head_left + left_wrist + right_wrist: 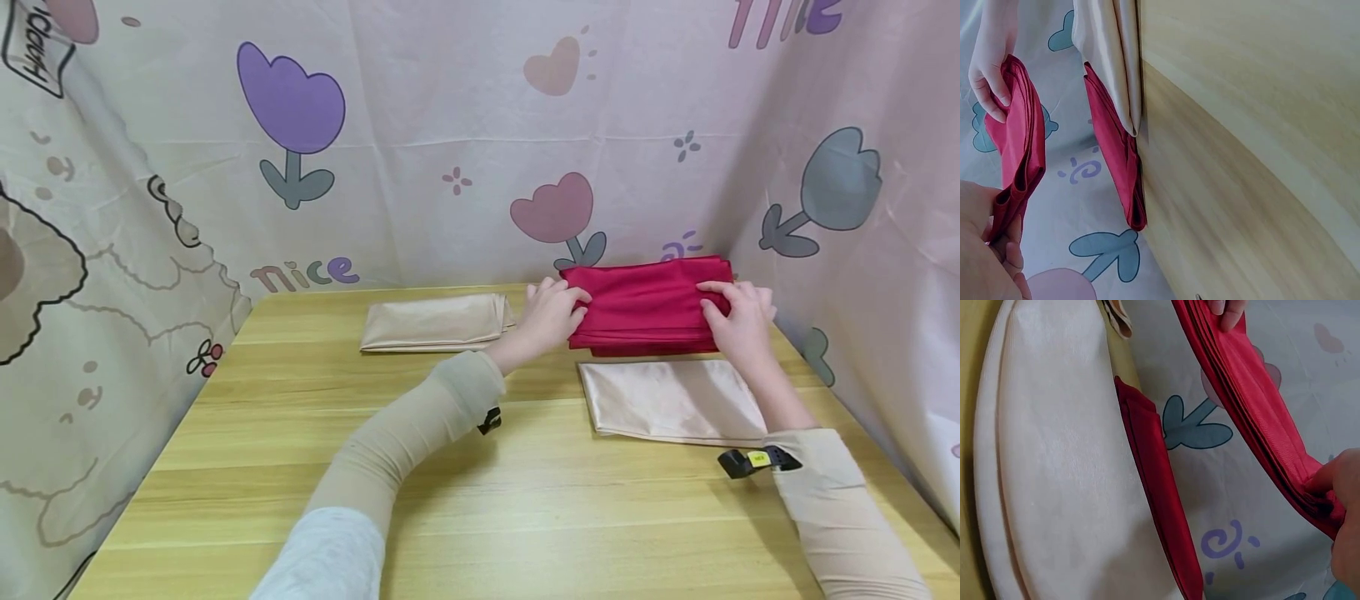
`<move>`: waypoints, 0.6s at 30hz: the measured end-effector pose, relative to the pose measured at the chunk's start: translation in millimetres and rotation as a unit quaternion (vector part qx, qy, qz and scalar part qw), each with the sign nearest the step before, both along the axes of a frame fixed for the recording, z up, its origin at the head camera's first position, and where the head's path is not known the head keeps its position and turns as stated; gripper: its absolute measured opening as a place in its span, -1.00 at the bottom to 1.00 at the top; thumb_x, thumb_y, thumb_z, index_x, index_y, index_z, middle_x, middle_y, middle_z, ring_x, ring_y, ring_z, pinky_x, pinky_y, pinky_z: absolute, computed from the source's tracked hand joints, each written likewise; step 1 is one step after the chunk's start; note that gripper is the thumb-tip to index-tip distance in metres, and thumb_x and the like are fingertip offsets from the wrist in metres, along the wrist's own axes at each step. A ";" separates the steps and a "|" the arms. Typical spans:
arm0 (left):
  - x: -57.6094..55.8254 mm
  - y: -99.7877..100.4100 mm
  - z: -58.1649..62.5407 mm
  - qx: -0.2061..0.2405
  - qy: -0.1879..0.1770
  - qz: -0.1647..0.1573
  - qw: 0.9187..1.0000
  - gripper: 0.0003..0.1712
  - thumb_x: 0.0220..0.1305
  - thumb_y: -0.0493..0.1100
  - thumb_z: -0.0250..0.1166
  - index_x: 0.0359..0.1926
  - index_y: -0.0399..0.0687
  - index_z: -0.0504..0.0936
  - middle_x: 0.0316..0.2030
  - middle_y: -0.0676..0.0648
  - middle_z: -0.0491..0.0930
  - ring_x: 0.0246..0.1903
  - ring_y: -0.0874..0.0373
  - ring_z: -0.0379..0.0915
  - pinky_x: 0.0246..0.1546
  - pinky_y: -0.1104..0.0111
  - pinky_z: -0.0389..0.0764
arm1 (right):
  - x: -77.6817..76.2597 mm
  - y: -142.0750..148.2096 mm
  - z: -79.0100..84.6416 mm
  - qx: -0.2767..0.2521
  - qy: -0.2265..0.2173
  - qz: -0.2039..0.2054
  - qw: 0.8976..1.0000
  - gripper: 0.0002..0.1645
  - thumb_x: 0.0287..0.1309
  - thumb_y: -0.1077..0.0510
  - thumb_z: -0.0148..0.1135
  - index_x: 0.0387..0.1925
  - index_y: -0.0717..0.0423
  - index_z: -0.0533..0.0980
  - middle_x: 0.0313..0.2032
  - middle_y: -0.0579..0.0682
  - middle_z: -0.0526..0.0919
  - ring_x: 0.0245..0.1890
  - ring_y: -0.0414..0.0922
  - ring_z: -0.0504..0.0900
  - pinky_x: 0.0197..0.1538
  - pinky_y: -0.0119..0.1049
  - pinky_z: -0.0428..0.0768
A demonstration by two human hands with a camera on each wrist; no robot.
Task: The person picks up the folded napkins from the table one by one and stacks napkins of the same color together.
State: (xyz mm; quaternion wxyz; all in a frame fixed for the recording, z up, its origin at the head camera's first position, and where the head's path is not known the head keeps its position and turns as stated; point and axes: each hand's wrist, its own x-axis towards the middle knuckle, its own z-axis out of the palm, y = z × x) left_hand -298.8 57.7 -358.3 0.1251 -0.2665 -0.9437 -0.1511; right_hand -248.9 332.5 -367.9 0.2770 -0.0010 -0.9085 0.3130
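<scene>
Red folded cloth [641, 302], one: I had it raised above the table [480, 517], by the far right corner, with the left hand [551, 315] and right hand [741, 323] pinching opposite ends between fingers and thumb. I judged it light, soft, slippery, hardly fragile; best hold, every layer together at both short ends. Below, on the table by the far edge: second red cloth [1157, 481], folded.

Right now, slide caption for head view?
Left hand and right hand hold a folded red cloth; two beige cloths lie nearby.
</scene>
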 end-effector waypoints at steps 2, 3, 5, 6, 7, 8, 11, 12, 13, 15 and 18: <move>-0.1 1.6 -0.9 0.004 0.002 0.003 1.000 -0.71 0.38 0.02 0.18 0.07 0.27 0.63 -0.04 0.13 0.62 -0.02 0.15 0.36 -0.01 0.22 0.28 | -0.2 1.6 0.0 0.003 0.001 0.001 1.000 -0.67 0.28 0.30 0.09 0.05 0.29 0.54 -0.03 0.42 0.43 0.13 0.32 0.18 0.10 0.26 0.00; -0.2 2.4 -1.2 0.007 0.003 0.004 1.000 -0.71 0.37 0.02 0.18 0.08 0.26 0.62 -0.04 0.13 0.62 -0.03 0.15 0.37 -0.01 0.22 0.28 | -0.1 2.3 0.2 0.004 0.001 0.001 1.000 -0.67 0.28 0.30 0.09 0.05 0.29 0.54 -0.04 0.42 0.43 0.12 0.32 0.18 0.09 0.26 -0.01; -0.2 4.1 -1.7 0.012 0.003 0.006 1.000 -0.70 0.37 0.02 0.18 0.09 0.25 0.62 -0.03 0.13 0.62 -0.02 0.15 0.37 -0.02 0.23 0.28 | 0.0 3.6 0.6 0.006 0.001 0.001 1.000 -0.67 0.29 0.30 0.08 0.05 0.29 0.53 -0.05 0.41 0.42 0.12 0.33 0.17 0.09 0.26 -0.01; -0.4 4.8 -2.0 0.015 0.003 0.007 1.000 -0.70 0.37 0.02 0.19 0.09 0.25 0.62 -0.03 0.13 0.62 -0.02 0.15 0.37 -0.02 0.24 0.28 | 0.2 4.0 0.9 0.008 0.001 0.002 1.000 -0.67 0.29 0.30 0.08 0.05 0.29 0.53 -0.05 0.41 0.42 0.12 0.33 0.17 0.10 0.26 -0.02; -0.6 5.5 -2.3 0.017 0.002 0.009 1.000 -0.70 0.37 0.02 0.19 0.09 0.25 0.61 -0.02 0.13 0.62 -0.03 0.16 0.37 -0.03 0.24 0.28 | 0.3 4.4 1.2 0.009 0.000 0.001 1.000 -0.67 0.29 0.29 0.08 0.05 0.29 0.53 -0.06 0.41 0.42 0.11 0.33 0.17 0.10 0.25 -0.02; -0.7 6.2 -2.6 0.019 0.002 0.010 1.000 -0.69 0.37 0.03 0.19 0.09 0.25 0.61 -0.02 0.13 0.62 -0.03 0.16 0.37 -0.03 0.25 0.28 | 0.4 4.7 1.6 0.011 -0.001 0.000 1.000 -0.67 0.29 0.30 0.08 0.06 0.29 0.53 -0.06 0.41 0.42 0.11 0.33 0.17 0.10 0.26 -0.02; -1.7 7.8 -3.9 0.021 0.003 0.015 1.000 -0.69 0.37 0.04 0.19 0.10 0.25 0.60 -0.02 0.14 0.62 -0.02 0.17 0.37 -0.03 0.26 0.28 | 0.8 5.4 2.9 0.016 -0.003 -0.002 1.000 -0.67 0.29 0.29 0.07 0.06 0.29 0.52 -0.06 0.41 0.41 0.10 0.34 0.17 0.11 0.26 -0.02; -2.1 8.3 -4.5 0.021 0.004 0.017 1.000 -0.68 0.37 0.04 0.20 0.11 0.25 0.60 -0.02 0.14 0.62 -0.02 0.17 0.37 -0.03 0.26 0.28 | 0.9 5.6 3.3 0.017 -0.004 -0.003 1.000 -0.67 0.29 0.29 0.07 0.06 0.29 0.52 -0.05 0.41 0.41 0.10 0.34 0.17 0.11 0.26 -0.02; -2.5 8.7 -5.1 0.021 0.004 0.019 1.000 -0.68 0.36 0.04 0.20 0.11 0.26 0.59 -0.01 0.14 0.62 -0.02 0.17 0.37 -0.03 0.27 0.28 | 0.9 5.9 3.6 0.018 -0.004 -0.004 1.000 -0.67 0.29 0.29 0.07 0.06 0.29 0.52 -0.05 0.41 0.41 0.10 0.34 0.17 0.11 0.26 -0.02; -3.7 9.7 -6.4 0.023 0.007 0.020 1.000 -0.67 0.36 0.04 0.20 0.12 0.26 0.59 -0.01 0.14 0.63 -0.03 0.17 0.38 -0.02 0.27 0.28 | 0.7 6.5 4.1 0.021 -0.006 -0.005 1.000 -0.67 0.29 0.29 0.06 0.06 0.29 0.52 -0.05 0.42 0.41 0.10 0.34 0.17 0.11 0.27 -0.02; -4.9 11.2 -8.4 0.027 0.009 0.021 0.999 -0.66 0.35 0.04 0.21 0.13 0.26 0.58 0.00 0.15 0.63 -0.03 0.17 0.38 -0.03 0.27 0.28 | -0.1 7.6 4.5 0.025 -0.009 -0.008 1.000 -0.66 0.30 0.29 0.06 0.07 0.30 0.51 -0.04 0.43 0.41 0.11 0.34 0.16 0.11 0.28 -0.02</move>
